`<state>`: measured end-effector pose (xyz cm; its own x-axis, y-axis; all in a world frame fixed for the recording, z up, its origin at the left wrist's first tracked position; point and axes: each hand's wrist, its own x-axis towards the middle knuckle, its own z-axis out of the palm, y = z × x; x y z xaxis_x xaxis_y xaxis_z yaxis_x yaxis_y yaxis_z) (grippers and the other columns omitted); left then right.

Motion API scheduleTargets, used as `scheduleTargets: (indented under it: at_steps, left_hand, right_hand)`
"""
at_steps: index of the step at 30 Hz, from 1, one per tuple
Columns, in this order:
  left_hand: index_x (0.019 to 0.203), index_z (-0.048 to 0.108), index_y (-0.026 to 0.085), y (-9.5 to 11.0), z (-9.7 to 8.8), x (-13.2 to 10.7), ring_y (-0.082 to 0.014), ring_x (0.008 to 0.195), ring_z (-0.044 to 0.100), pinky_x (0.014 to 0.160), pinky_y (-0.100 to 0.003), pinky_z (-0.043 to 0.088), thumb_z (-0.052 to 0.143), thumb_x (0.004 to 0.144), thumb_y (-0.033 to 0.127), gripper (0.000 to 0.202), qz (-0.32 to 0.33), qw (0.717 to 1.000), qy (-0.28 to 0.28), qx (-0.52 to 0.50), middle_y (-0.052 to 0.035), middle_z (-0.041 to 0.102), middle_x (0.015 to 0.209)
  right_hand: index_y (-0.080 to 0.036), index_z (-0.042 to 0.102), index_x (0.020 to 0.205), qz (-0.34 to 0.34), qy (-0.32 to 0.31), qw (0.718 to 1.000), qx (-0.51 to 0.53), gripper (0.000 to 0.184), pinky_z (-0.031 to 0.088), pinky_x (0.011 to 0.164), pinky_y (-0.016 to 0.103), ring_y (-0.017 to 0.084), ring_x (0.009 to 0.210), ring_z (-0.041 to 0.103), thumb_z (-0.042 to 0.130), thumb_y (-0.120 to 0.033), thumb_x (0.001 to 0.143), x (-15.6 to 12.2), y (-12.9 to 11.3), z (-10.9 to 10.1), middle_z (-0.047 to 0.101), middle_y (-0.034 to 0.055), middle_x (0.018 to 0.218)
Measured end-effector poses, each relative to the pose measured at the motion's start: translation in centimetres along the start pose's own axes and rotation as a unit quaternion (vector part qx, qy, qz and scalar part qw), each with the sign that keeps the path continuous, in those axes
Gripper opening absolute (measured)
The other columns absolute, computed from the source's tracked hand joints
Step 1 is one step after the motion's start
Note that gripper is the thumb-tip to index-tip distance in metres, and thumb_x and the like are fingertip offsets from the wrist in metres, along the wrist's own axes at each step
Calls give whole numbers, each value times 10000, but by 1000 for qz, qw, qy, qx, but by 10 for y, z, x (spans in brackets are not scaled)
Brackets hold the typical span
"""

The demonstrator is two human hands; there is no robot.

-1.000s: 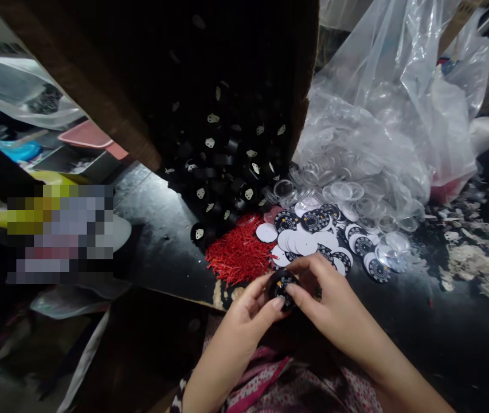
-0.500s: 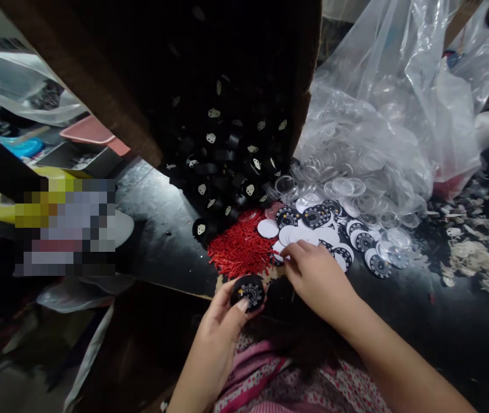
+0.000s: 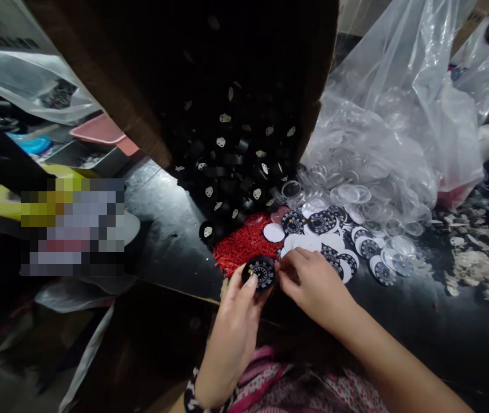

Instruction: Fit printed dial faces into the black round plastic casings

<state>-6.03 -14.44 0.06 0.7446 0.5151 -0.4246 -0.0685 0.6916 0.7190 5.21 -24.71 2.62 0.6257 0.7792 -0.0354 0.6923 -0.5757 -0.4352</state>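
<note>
My left hand grips a small round black gauge body with a printed dial face, held over the near edge of the pile of red pointers. My right hand is right beside the dial, thumb and fingertips pinched together at its right edge; whatever they hold is too small to make out. Loose round dial faces, some black-printed side up, some white side up, lie just beyond my right hand on the black table.
A tipped cardboard box spills black gauge housings onto the table. A clear plastic bag of transparent lens covers lies at the right. Pale paper scraps litter the far right. Trays and bags crowd the left.
My left hand has lifted the dial body up to the red pile. My right hand has drawn back from the dial faces to the dial's right edge.
</note>
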Motion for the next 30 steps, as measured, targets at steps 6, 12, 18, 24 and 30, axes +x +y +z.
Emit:
scheduleTargets:
  at_steps: [6,12,18,24,30]
  left_hand:
    - [1104,645,223,2,5,1,-251,1135,640,1004,-384,502,604,886,290,231,10,1000,-4,1,-88,704,1178]
    - [1085,659,223,3,5,-4,-248,1097,659,978,-378,523,631,864,299,236,0,1000,-4,6,-79,706,1159]
    - [1257,573,287,6,3,-2,-237,1131,642,1012,-393,490,632,867,330,397,8,999,15,49,-48,702,1167]
    - [1147,637,331,-10,7,-4,-218,1203,579,1043,-323,439,657,845,363,304,5,988,-21,152,11,676,1200]
    - [1141,637,300,-4,8,-10,-203,1114,621,973,-276,466,643,857,329,285,36,971,-55,231,1,683,1155]
  right_hand:
    - [-182,614,893,-62,75,995,-17,81,369,767,361,226,840,580,563,-232,931,-16,2,4,654,55,915]
    - [-187,624,869,-60,81,995,-3,99,349,757,358,222,826,560,557,-220,933,-20,2,2,643,48,877]
    - [-219,629,921,-40,67,986,147,98,354,807,342,186,873,559,536,-197,942,-30,-3,-8,631,21,926]
    - [-220,606,871,3,54,982,182,104,360,796,341,185,843,558,530,-183,932,-31,-11,-11,617,9,872]
    - [-213,571,835,8,51,980,190,114,360,756,324,174,791,552,523,-162,924,-35,-10,-12,603,-1,828]
